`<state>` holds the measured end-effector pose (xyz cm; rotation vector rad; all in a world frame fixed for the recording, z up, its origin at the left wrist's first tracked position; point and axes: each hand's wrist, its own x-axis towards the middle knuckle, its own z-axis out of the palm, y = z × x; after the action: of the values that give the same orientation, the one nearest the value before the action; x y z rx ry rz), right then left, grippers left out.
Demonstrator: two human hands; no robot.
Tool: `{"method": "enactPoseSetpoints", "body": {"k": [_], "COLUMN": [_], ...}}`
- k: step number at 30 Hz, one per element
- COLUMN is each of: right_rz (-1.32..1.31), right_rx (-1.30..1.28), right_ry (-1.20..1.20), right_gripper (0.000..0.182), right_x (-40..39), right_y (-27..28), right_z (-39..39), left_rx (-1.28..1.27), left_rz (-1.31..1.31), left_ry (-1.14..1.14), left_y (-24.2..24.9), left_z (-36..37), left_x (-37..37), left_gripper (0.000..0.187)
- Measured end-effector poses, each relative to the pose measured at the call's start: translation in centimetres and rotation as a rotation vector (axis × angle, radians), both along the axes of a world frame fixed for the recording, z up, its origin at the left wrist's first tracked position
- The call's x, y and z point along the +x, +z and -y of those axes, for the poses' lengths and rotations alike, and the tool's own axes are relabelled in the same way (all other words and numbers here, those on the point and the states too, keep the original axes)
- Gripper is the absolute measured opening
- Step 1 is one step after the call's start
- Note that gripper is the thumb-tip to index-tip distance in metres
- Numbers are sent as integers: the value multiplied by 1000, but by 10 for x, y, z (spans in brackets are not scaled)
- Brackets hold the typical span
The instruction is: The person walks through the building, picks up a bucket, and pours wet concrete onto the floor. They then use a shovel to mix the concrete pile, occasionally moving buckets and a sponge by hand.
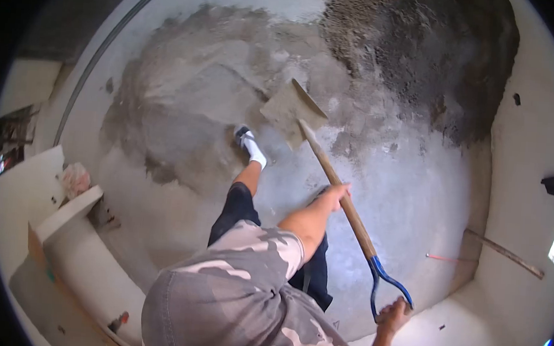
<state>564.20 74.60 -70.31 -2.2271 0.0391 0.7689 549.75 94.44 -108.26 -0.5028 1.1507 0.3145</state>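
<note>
A shovel [337, 176] with a wooden shaft and a blue D-shaped handle slants across the middle of the view. My left hand [336, 195] is wrapped around its shaft, roughly midway along. At the lower right, my right hand [394, 315] closes on the grip at the end of the blue handle. The flat metal blade [286, 114] lies low over the floor, at the right edge of a spread of grey-brown powdery material [179, 95]. Beside that spread, just left of the blade, is my foot [250, 147] in a white sock and sandal.
A dark, damp-looking heap of sand [452, 57] lies at the upper right against the wall [530, 133]. A wooden strip [506, 253] leans at the right, near a thin red rod [451, 258]. A crumpled plastic bag [76, 180] sits on a ledge at left.
</note>
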Motion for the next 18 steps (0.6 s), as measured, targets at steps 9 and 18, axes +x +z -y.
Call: {"method": "enactPoseSetpoints", "body": {"k": [9,18], "right_rz": [29,-72], "right_rx": [-152,31], "right_ry": [57,323], "right_gripper": [15,22], "right_x": [-87,-248], "right_y": [-36,-116], "right_z": [-173,-353], "left_rx": [-8,69], "left_rz": [0,-130], "left_ry": [25,312], "left_y": [-68,-116], "left_z": [-108,-294], "left_x": [-96,-351], "left_gripper": [24,25]}}
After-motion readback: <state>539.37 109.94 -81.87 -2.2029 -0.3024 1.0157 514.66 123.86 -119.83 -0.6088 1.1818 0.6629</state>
